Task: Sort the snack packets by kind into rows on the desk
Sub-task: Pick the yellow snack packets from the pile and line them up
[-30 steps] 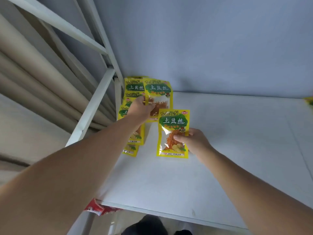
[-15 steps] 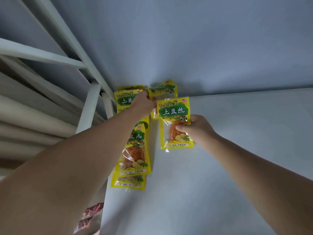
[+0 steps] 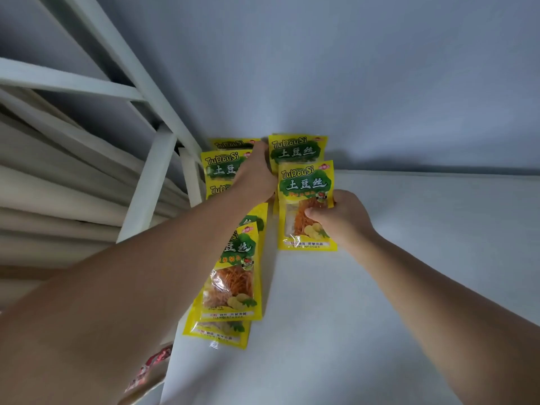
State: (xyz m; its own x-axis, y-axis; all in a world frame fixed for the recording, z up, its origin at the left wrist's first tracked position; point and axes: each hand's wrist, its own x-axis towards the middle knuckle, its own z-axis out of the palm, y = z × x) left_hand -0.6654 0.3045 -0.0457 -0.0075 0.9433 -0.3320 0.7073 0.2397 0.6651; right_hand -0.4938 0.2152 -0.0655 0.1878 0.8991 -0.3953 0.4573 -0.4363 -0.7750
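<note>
On the far left I see a white frame (image 3: 152,182) of bars that stands beside the counter (image 3: 380,317). Down low at the left edge there is a red packet (image 3: 152,361) below the counter's edge, but it is blurry.

Next I see a row of yellow packets (image 3: 233,276) lying flat along the left side of the white counter. They overlap each other, one on top of the next, from the near edge up to the wall (image 3: 350,83). Each one has green and orange on it, and the orange strips show through a clear window. My left arm lies over the middle of this row and hides part of it.

My left hand (image 3: 257,176) reaches to the far end of the row, close to the wall. It rests on the packets there, touching the back packet (image 3: 298,150) that stands up against the wall. I see only the back of this hand, so I cannot tell if its fingers are closed on anything.

Just to the right is one more yellow packet, the held packet (image 3: 305,206). It sits right in front of the back packet and covers its lower part. My right hand (image 3: 342,217) holds it by its right edge. The thumb presses on the front and the fingers curl behind it.

The rest of the counter to the right is plain white.
</note>
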